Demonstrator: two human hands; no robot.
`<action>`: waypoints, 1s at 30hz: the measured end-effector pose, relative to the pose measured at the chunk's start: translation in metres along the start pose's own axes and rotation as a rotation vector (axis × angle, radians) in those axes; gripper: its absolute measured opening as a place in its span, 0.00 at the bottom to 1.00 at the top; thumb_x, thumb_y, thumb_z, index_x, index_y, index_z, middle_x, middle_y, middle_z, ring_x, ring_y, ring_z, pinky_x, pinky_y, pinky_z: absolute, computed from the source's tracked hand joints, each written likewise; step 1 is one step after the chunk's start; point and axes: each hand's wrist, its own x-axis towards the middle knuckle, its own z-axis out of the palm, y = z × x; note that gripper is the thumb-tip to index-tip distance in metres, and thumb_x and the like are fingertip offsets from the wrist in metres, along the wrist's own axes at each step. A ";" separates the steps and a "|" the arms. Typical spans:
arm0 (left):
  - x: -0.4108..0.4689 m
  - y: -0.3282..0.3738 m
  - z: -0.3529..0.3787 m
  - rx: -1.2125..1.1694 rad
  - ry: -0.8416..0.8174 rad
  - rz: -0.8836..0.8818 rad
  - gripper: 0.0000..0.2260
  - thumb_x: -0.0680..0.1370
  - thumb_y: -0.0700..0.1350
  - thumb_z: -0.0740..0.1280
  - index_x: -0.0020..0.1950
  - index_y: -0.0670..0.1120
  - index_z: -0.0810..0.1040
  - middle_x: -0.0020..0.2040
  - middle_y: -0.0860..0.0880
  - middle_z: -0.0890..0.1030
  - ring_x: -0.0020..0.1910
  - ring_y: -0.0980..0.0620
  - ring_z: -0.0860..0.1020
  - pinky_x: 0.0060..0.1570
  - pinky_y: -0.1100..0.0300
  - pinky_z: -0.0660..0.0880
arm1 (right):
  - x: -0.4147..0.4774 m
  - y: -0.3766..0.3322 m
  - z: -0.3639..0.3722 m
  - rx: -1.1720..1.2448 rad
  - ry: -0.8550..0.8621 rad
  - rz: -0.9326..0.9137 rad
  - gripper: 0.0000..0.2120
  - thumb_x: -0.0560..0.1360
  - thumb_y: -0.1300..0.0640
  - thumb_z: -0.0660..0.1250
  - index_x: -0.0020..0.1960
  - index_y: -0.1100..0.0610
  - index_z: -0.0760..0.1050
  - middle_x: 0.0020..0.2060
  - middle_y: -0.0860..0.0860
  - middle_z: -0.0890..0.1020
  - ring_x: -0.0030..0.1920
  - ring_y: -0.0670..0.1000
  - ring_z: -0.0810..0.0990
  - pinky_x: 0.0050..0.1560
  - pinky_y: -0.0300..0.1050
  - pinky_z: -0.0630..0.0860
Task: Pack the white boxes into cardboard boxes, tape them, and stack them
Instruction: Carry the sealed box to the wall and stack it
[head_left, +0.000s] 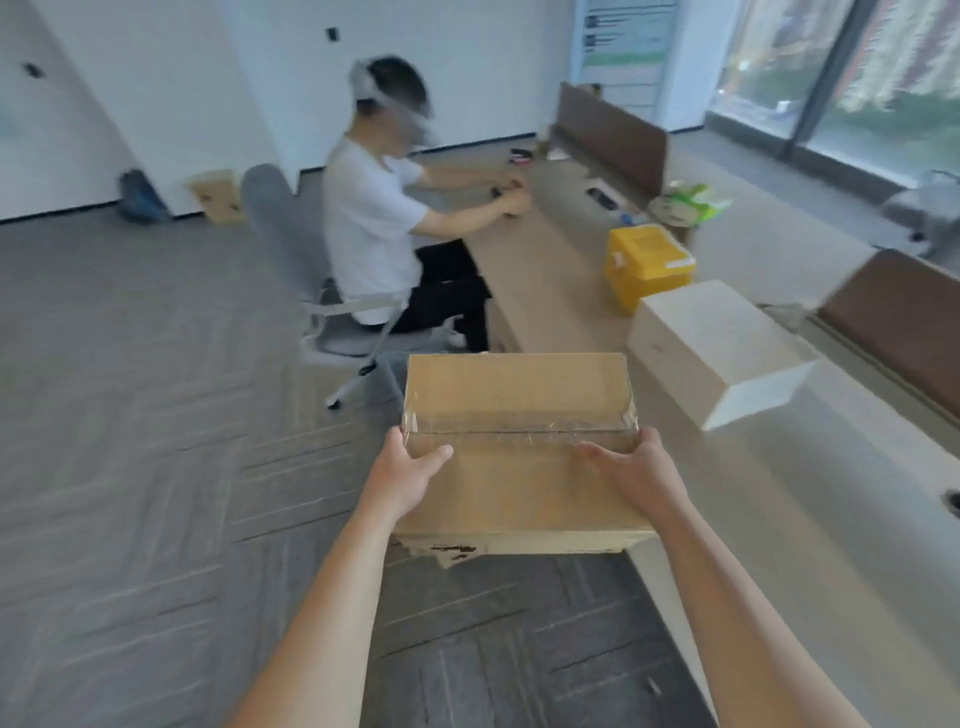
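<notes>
- Holding the left end of the cardboard box, the left hand has its thumb on top; its fingers are hidden.
- The cardboard box is taped shut and held up between both hands, long side running left to right.
- The right hand grips the right end the same way.
- The white box sits on the desk, ahead and to the right, nearer the right hand.
</notes>
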 end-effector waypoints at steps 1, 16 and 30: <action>0.000 -0.016 -0.024 -0.014 0.034 -0.021 0.28 0.75 0.59 0.69 0.70 0.49 0.66 0.69 0.56 0.70 0.67 0.48 0.71 0.62 0.50 0.69 | -0.005 -0.017 0.024 -0.012 -0.026 -0.025 0.40 0.66 0.33 0.74 0.67 0.54 0.64 0.55 0.51 0.78 0.49 0.52 0.78 0.43 0.48 0.75; 0.000 -0.224 -0.353 -0.174 0.336 -0.190 0.20 0.76 0.56 0.71 0.62 0.51 0.70 0.54 0.56 0.78 0.54 0.51 0.77 0.50 0.53 0.71 | -0.112 -0.210 0.363 -0.162 -0.310 -0.207 0.37 0.66 0.33 0.74 0.64 0.53 0.64 0.51 0.49 0.80 0.47 0.52 0.81 0.49 0.55 0.81; 0.111 -0.306 -0.499 -0.222 0.521 -0.316 0.25 0.78 0.52 0.70 0.71 0.46 0.66 0.58 0.55 0.69 0.58 0.52 0.70 0.53 0.57 0.65 | -0.056 -0.346 0.580 -0.279 -0.508 -0.298 0.35 0.68 0.34 0.72 0.63 0.52 0.63 0.54 0.50 0.77 0.52 0.55 0.78 0.55 0.57 0.77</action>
